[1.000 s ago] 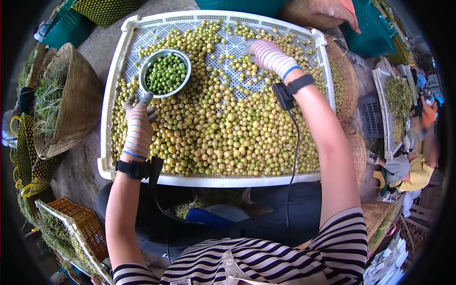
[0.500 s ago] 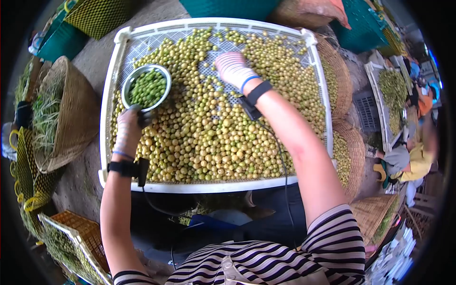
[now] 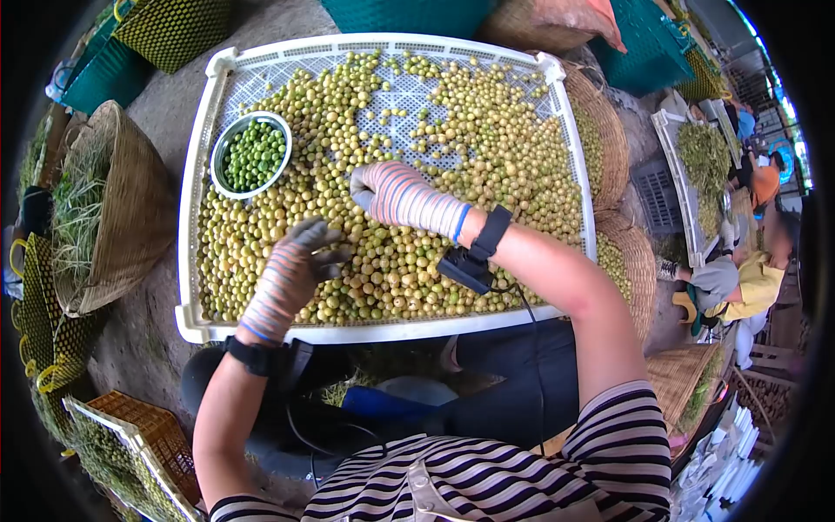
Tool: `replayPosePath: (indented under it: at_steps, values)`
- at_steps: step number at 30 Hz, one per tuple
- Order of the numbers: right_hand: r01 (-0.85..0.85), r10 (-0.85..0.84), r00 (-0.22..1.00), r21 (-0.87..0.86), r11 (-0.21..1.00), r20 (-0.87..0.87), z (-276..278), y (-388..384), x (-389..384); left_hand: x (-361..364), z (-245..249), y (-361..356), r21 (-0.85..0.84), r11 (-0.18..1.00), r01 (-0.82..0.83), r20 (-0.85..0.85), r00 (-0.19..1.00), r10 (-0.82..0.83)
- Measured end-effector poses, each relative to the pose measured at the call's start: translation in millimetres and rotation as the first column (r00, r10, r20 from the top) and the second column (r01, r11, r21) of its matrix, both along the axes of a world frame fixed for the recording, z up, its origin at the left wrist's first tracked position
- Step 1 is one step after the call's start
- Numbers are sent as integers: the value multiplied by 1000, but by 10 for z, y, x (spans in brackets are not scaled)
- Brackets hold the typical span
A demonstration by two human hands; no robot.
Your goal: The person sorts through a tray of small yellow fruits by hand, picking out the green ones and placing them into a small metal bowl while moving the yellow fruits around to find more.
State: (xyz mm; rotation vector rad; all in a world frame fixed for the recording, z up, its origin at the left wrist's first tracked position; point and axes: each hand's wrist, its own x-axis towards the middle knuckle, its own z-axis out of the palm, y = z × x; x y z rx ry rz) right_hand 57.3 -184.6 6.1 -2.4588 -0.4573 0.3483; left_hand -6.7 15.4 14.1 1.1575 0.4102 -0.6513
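A white mesh tray [image 3: 195,235] carries a spread of small round yellow-green fruits [image 3: 409,270]. Near its left side, a metal bowl [image 3: 217,181] full of greener fruits [image 3: 255,157] rests among the paler ones. My left hand [image 3: 296,265], in a striped glove with grey fingers, is low over the fruits below the bowl, its fingers apart and nothing visible in them. My right hand [image 3: 404,196], gloved too, is over the middle of the tray with the fingers curled in; what they hold, if anything, is hidden.
Woven baskets [image 3: 117,209] stand left of the tray, with more baskets of fruit [image 3: 622,261] against its right side. A green tub [image 3: 400,16] is beyond the far edge. At far right, people [image 3: 752,278] are near another tray [image 3: 683,191]. Thin cables run from both wrists.
My left hand has left the bowl and moved right and nearer to me over the fruits. My right hand has come back from the far part of the tray to its middle.
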Motion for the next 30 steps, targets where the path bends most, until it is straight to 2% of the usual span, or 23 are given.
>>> replayPosePath:
  at_steps: [1, 3, 5, 6, 7, 8, 9, 11, 13, 14, 15, 16, 17, 18, 19, 20, 21, 22, 25, 27, 30]
  values:
    - [-5, 5, 1000, -47, 999, -6, 166, 57, -99, -31, -15, -51, 7, 999, 37, 32, 999, -37]
    - [-135, 143, 989, -142, 981, 44, 243, 85, -295, -15, 6, -69, 138, 990, -18, 122, 992, 1]
    - [-327, 328, 944, -246, 912, -42, 405, 106, -634, 48, 5, 22, 177, 981, -78, 185, 982, 44]
    - [-478, 417, 873, -276, 834, -253, 532, 127, -803, 76, 37, 60, 157, 982, -105, 181, 981, 76]
    - [-569, 514, 821, -264, 779, -249, 403, 103, -1044, 96, 56, 96, 130, 986, -106, 190, 978, 80]
    - [-658, 512, 734, -282, 698, -447, 686, 198, -1188, 119, 72, 103, 122, 986, -114, 189, 978, 90]
    - [-738, 592, 653, -221, 637, -472, 669, 169, -1339, 136, 89, 102, 114, 986, -121, 187, 977, 98]
    - [-723, 632, 656, -101, 684, -412, 471, 67, -1469, 143, 154, 68, 86, 990, -113, 202, 975, 94]
    - [-555, 540, 809, 2, 832, -231, 558, -59, -1254, 139, 230, 43, 63, 996, -68, 226, 973, 52]
    - [-503, 418, 847, -240, 830, -327, 563, -56, -993, 140, 210, 32, 43, 997, -60, 224, 973, 49]
    - [-440, 271, 883, -474, 762, -384, 578, -74, -674, 134, 202, 13, 28, 998, -60, 226, 973, 52]
    - [-371, 294, 928, -515, 773, -228, 695, -203, -421, 142, 212, -14, 31, 999, -43, 213, 976, 36]
    - [-131, 160, 987, -479, 868, 20, 382, -421, -150, 159, 219, -44, 33, 999, -24, 201, 979, 17]
    - [-19, 76, 985, -342, 940, 155, 75, -767, 152, 172, 233, -71, 35, 999, -10, 194, 981, 3]
    - [156, -94, 984, -489, 858, 148, 171, -933, 360, 181, 268, -97, 26, 1000, 3, 194, 981, -8]
    - [131, -134, 990, -723, 679, 54, 338, -1064, 497, 182, 301, -113, 8, 1000, 16, 203, 979, -17]
    - [225, -244, 967, -685, 693, 71, 92, -1448, 690, 191, 307, -116, -10, 1000, 24, 212, 977, -21]
    - [225, -270, 963, -642, 733, 29, 274, -1513, 597, 205, 265, -106, -12, 999, 47, 232, 972, -43]
    - [205, -270, 963, -650, 732, 0, 163, -1680, 487, 165, 336, -78, 32, 996, 84, 255, 963, -90]
    - [204, -290, 957, -682, 703, -13, 64, -1632, 511, 141, 322, -62, 32, 994, 101, 237, 966, -105]
    - [241, -425, 904, -777, 582, -38, 25, -1475, 582, 107, 317, -33, 71, 991, 111, 219, 968, -124]
